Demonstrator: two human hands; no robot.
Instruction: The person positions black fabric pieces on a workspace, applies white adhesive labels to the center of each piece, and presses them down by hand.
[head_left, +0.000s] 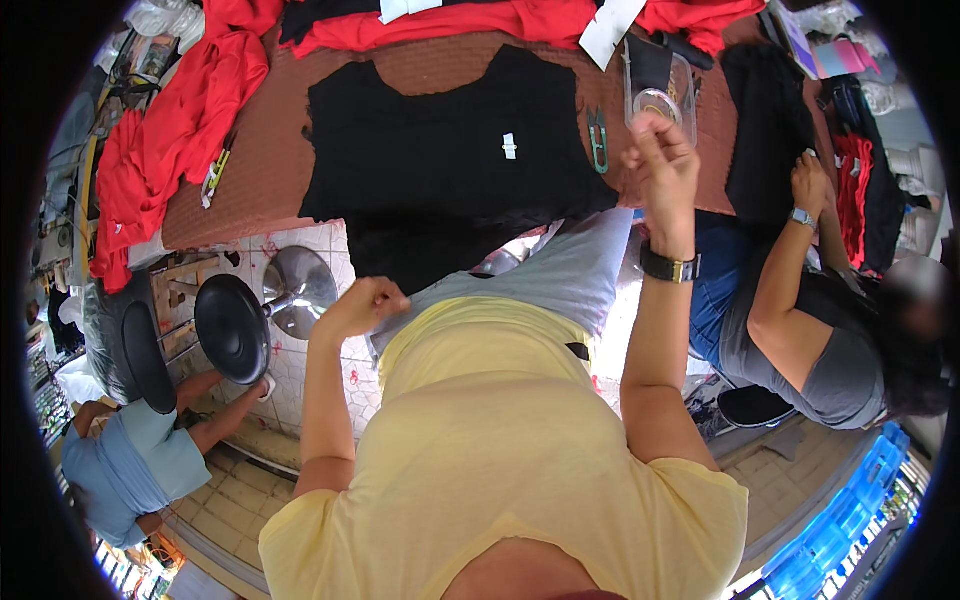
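Observation:
A black garment piece (440, 140) with a scooped neckline lies spread on the brown-covered table in front of me, its lower part hanging over the edge. On its right half sits a small white label (509, 146). My right hand (663, 165) is raised at the near end of a clear plastic box (683, 85), thumb and fingers pinched together; whatever is between them is too small to make out. Inside that box is a round clear container (656, 104). My left hand (365, 303) hovers by my lap, beside the hanging black cloth, fingers curled closed and their contents hidden. Green-handled thread snips (598, 142) rest between garment and box.
Red cloth (180, 140) is heaped at the left and along the far edge. Yellow-handled snips (215, 175) lie near it. At the right a co-worker (800, 330) handles black fabric (765, 130). A round black stool (233, 328) stands left; another person (135, 455) is behind it.

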